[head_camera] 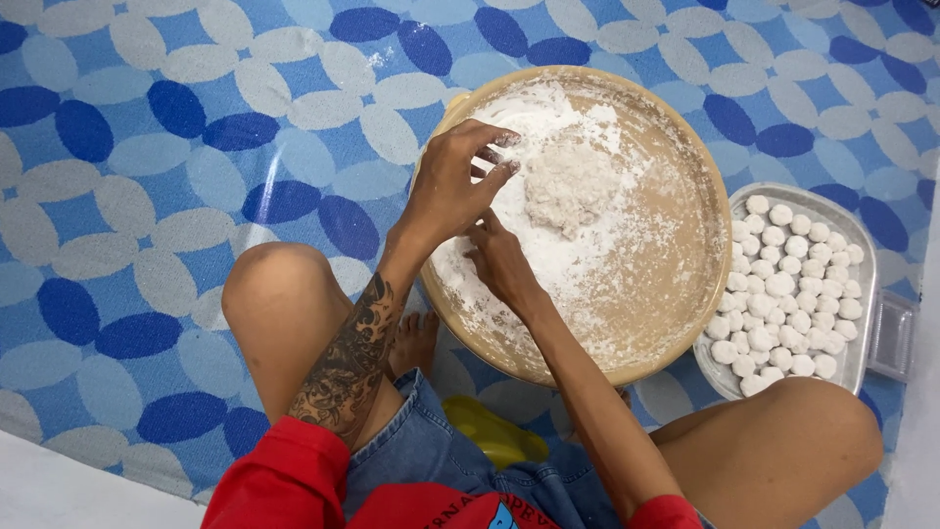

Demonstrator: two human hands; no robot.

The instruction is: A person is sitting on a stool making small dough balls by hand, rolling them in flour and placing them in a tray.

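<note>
A wide tan bowl [685, 284] dusted with white flour sits on the mat between my knees. A lump of pale dough [566, 186] lies in its middle. My left hand [452, 181] hovers over the bowl's left side, fingers floury and pinched together near the dough's edge. My right hand [501, 260] is just below it, inside the bowl, fingers curled up toward the left hand. The two hands nearly touch. Whether a small bit of dough sits between the fingers is hidden.
A metal tray [862, 235] to the right of the bowl holds several small white dough balls [783, 289]. A clear lid [891, 338] lies at its right edge. A blue and white patterned mat [196, 147] covers the floor. A yellow object [490, 431] lies by my lap.
</note>
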